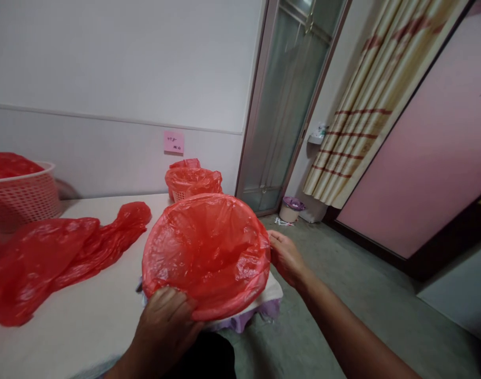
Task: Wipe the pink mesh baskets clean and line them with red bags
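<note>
A round basket lined with a red plastic bag (208, 247) is held up in front of me, its mouth tilted towards me. The bag is folded over the rim all round and hides most of the basket. My left hand (167, 316) grips the rim at the lower left, fingers wrapped over the bag. On the right side of the rim, my right hand (283, 255) is closed on the edge, with its fingertips partly hidden behind it. Left of the basket, a heap of loose red plastic bags (78, 247) lies on the white-covered surface.
A pink perforated basket (27, 195) with red plastic stands at the far left. Behind the held basket sits another red-lined basket (193, 181) near the wall. A pink note (173, 142) is on the wall. On the floor are a small bin (291, 210) and a curtain (351, 116) hangs above.
</note>
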### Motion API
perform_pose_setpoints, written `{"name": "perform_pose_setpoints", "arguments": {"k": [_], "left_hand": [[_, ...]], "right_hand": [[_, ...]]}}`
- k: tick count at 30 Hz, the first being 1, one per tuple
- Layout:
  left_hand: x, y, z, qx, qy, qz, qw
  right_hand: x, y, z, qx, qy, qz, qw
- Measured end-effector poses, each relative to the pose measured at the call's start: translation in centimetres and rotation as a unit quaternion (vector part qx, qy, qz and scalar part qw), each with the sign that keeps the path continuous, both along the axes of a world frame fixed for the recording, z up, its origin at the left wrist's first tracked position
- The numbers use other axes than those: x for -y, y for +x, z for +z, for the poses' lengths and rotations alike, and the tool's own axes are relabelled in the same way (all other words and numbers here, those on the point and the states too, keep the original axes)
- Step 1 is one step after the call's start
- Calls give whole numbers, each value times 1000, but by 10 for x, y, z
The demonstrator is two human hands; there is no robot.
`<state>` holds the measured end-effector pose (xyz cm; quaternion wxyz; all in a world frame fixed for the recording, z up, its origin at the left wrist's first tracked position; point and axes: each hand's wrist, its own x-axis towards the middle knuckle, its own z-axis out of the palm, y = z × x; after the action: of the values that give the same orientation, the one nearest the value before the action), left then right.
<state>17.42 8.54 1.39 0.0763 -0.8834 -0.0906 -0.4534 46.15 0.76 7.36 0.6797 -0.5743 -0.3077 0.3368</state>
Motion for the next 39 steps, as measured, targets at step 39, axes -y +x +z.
{"name": "perform_pose_setpoints", "arguments": {"k": [39], "left_hand": [[10, 17, 7, -62, -10, -38, 997]], "right_hand": [[6, -31, 31, 507, 11, 54, 860]]}}
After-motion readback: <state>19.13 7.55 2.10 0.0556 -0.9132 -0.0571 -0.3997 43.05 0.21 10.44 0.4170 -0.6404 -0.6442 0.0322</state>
